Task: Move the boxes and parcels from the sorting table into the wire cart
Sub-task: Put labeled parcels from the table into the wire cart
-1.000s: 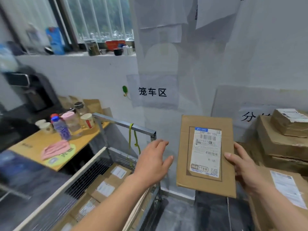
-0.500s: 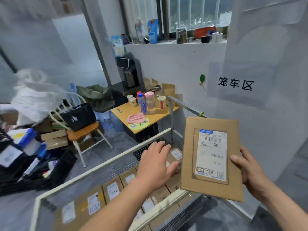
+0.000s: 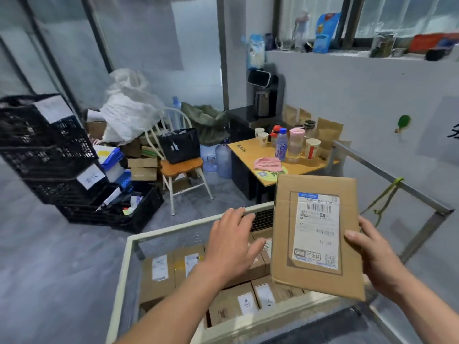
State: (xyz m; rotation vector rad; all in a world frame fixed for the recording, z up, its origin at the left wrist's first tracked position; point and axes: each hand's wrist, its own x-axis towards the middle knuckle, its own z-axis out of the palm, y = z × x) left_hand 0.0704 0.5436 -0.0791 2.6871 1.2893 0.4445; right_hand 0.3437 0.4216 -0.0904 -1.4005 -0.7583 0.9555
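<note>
we held a flat cardboard parcel [image 3: 315, 234] upright above the wire cart [image 3: 159, 235], its white shipping label [image 3: 316, 229] facing us. our right hand [image 3: 372, 254] gripped the parcel's right edge, thumb on the front face and the other fingers behind it, so that grip was clamped on the parcel. our left hand [image 3: 233, 244] hovered over the cart just left of the parcel, fingers spread and fairly straight, grip apart, holding nothing; we could not tell whether its thumb touched the parcel's edge. inside the cart lay several labelled boxes [image 3: 173, 269] packed side by side. beyond the cart stood a yellow tabletop [image 3: 250, 151] carrying paper cups [image 3: 311, 148], a water bottle [image 3: 281, 144] and a pink cloth [image 3: 268, 163]. left of the cart stood a wooden chair [image 3: 178, 167] with a black bag [image 3: 179, 145], and further left stacked black crates [image 3: 47, 145].
</note>
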